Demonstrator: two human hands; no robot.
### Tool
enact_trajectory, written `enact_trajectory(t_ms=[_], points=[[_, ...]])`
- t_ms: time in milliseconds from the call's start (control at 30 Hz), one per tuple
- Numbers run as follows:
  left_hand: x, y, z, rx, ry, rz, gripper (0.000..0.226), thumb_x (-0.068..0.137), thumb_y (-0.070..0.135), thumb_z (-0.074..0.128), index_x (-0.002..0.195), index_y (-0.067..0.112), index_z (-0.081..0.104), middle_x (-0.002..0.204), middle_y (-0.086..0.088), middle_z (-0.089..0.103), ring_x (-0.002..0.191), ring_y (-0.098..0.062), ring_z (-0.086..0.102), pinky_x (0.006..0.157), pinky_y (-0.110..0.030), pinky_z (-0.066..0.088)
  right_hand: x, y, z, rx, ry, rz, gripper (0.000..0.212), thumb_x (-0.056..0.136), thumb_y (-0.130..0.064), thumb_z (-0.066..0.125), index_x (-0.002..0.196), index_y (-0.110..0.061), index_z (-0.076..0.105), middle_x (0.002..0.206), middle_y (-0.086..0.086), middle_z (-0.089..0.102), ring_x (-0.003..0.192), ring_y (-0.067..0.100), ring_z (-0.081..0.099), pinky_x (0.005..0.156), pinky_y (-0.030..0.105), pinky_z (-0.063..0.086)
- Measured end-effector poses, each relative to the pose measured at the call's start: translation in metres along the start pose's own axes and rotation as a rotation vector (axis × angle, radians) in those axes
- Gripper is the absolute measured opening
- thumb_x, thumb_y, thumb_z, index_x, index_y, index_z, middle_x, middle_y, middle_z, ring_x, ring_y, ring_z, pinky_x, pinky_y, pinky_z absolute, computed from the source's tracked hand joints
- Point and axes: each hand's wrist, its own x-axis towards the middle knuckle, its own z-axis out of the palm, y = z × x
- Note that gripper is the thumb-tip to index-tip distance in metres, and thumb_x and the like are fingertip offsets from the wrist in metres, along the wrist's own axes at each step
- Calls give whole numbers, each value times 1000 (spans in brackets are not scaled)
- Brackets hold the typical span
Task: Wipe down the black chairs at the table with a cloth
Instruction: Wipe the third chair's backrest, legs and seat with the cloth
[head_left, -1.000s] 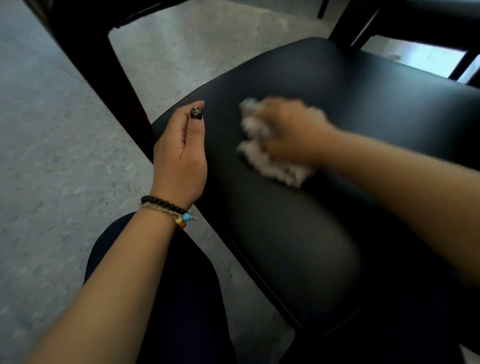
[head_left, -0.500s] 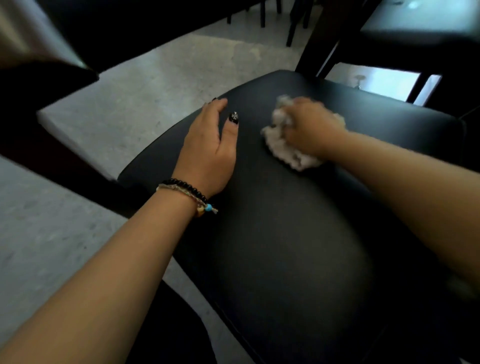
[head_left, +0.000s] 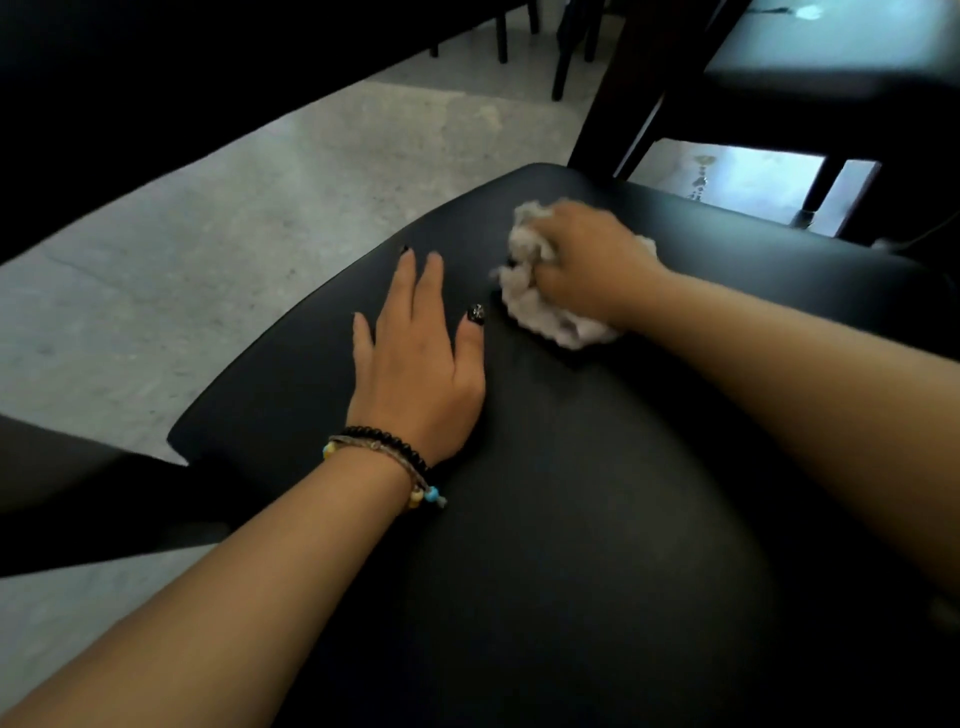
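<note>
Two hands: both of yours are down on the black chair seat (head_left: 597, 519) in the head view, the only view given.
Left hand (head_left: 415, 364): it lies flat on the seat near the left edge, fingers straight and slightly spread, holding nothing.
Right hand (head_left: 587, 265): your fingers are curled round the bunched white cloth (head_left: 535, 306), pressing it against the seat toward the far edge.
Cloth: it is crumpled, mostly under and in front of your right hand, touching the seat, just beside the thumb of your left hand.
Wrist: your left wrist carries a black beaded bracelet (head_left: 389, 447) and a thinner cord with yellow and blue beads.
Surroundings: grey speckled floor (head_left: 208, 270) shows to the left of the seat; dark furniture legs (head_left: 563, 62) stand beyond it; another dark seat (head_left: 831, 73) sits at upper right.
</note>
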Motion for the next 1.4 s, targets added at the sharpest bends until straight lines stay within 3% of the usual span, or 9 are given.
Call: enact_trajectory(t_ms=[100, 233, 333, 467, 667, 867, 1133, 1267, 1400], points=[[3, -1, 2, 53, -21, -11, 61, 98, 46, 31, 153, 24, 15, 162, 4, 9, 146, -8, 9, 120, -47, 1, 39, 5, 7, -92, 137, 229, 32, 92, -21, 51, 120, -6, 58, 126, 19, 54, 113, 34, 54, 88, 37, 42], [1, 0, 3, 102, -35, -22, 62, 96, 47, 30, 152, 23, 21, 160, 4, 20, 146, -9, 16, 121, -47, 4, 31, -32, 26, 62, 88, -85, 22, 88, -22, 56, 108, -14, 60, 120, 12, 56, 109, 28, 55, 83, 33, 40], [2, 0, 1, 87, -28, -26, 62, 96, 46, 33, 152, 22, 21, 157, 4, 26, 144, -9, 21, 121, -45, 5, 24, -22, 16, 73, -46, -187, 32, 86, -18, 56, 117, -13, 62, 119, 11, 55, 106, 26, 54, 84, 32, 40], [2, 2, -1, 69, -21, -26, 62, 97, 43, 38, 152, 22, 20, 157, 6, 27, 144, -8, 21, 121, -44, 5, 44, 44, -6, -6, 36, 93, 23, 85, -15, 57, 105, -6, 65, 110, 18, 59, 102, 34, 58, 79, 33, 44], [3, 6, -3, 98, -45, -45, 61, 96, 43, 37, 152, 23, 22, 158, 7, 25, 145, -7, 18, 121, -44, 3, 67, 46, 3, -133, 175, 380, 43, 93, -32, 55, 126, -5, 54, 127, 19, 50, 116, 38, 50, 87, 40, 43], [3, 6, -4, 120, -50, -46, 60, 96, 44, 36, 151, 23, 24, 157, 6, 25, 145, -8, 18, 121, -45, 5, 37, 37, -7, -92, 12, 106, 31, 91, -23, 52, 120, -10, 57, 126, 17, 49, 113, 36, 51, 84, 35, 38], [3, 7, -3, 105, -77, -33, 57, 97, 33, 35, 151, 20, 24, 159, 2, 22, 146, -11, 17, 120, -48, 3, -94, -39, 4, 51, 22, -204, 49, 85, -31, 59, 132, -18, 54, 125, 7, 55, 110, 29, 56, 84, 32, 42], [-2, 10, -4, 93, -90, 52, 56, 99, 30, 37, 152, 20, 22, 161, 2, 15, 147, -12, 14, 120, -52, 2, -67, 17, -16, -66, 39, 97, 41, 84, -26, 57, 124, -19, 57, 125, 12, 53, 116, 33, 52, 93, 38, 45], [3, 23, -4, 120, -135, 424, 50, 100, 22, 43, 148, 13, 34, 159, -7, 21, 147, -20, 19, 118, -49, 18, -51, 73, -32, -87, 279, 577, 37, 84, -17, 54, 119, -6, 54, 126, 21, 51, 117, 39, 50, 93, 40, 42]])
